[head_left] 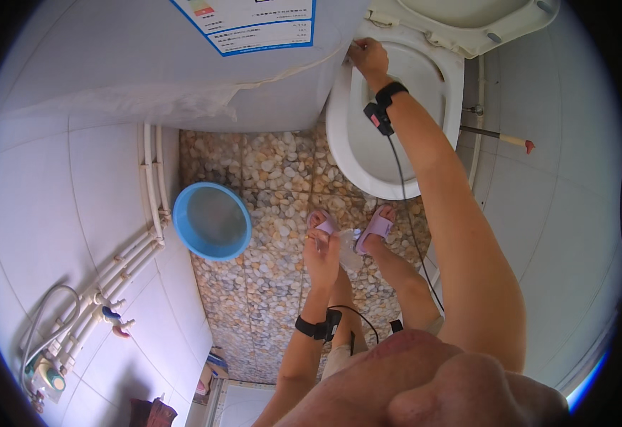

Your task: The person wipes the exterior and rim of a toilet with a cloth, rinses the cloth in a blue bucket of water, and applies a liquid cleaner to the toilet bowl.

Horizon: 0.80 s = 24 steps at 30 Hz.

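My right hand (369,58) reaches far forward to the left side of the toilet's rim (336,121), close to the large white appliance. Its fingers are bent together against the rim; whatever they hold is mostly hidden. The toilet's seat and lid (478,28) are raised. Lower down, over my slippered feet, my left hand (322,260) is closed with its fingers pointing forward. A see-through plastic thing (352,250), a bottle or a bag, shows at its right side and seems to be in its grip. Both wrists wear black straps.
The white appliance (268,92) fills the upper left, with a loose plastic film edge. A blue basin (211,221) of cloudy water stands on the pebble-patterned floor (268,213). Pipes with taps (115,313) run along the left wall. A cable (403,185) hangs from my right wrist.
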Motion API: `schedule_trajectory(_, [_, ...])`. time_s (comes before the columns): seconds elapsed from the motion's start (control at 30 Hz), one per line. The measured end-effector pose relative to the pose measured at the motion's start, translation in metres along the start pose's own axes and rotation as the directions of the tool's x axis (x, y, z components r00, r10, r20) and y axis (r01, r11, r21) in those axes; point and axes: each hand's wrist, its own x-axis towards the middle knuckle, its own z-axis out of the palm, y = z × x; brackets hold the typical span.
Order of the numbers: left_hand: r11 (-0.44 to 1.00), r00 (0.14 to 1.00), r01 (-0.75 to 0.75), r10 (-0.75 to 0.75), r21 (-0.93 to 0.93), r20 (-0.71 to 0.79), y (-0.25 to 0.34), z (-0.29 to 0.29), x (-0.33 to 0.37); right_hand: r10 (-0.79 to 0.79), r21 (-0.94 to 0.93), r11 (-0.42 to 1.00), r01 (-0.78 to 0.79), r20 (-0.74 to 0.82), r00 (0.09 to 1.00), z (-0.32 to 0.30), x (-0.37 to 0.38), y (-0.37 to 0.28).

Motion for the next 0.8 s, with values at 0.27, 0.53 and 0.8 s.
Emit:
schedule_trajectory(0.27, [0.995,1.0,0.026,-0.027,0.098,0.002,0.004,-0.013,-0.001,-0.105,0.077,0.993,0.094,0.142,0.984,0.003,-0.099,0.006])
schedule_trajectory(0.53, [0.997,0.996,-0.016,0.01,0.077,0.086,0.0,-0.01,0.014,0.003,0.024,1.0,0.0,-0.161,0.987,0.011,0.034,-0.026])
schedule_trajectory(0.8, [0.996,0.998,-0.029,0.024,0.088,0.057,0.0,-0.012,0.019,-0.191,-0.038,0.98,0.196,0.104,0.976,0.004,-0.036,-0.001])
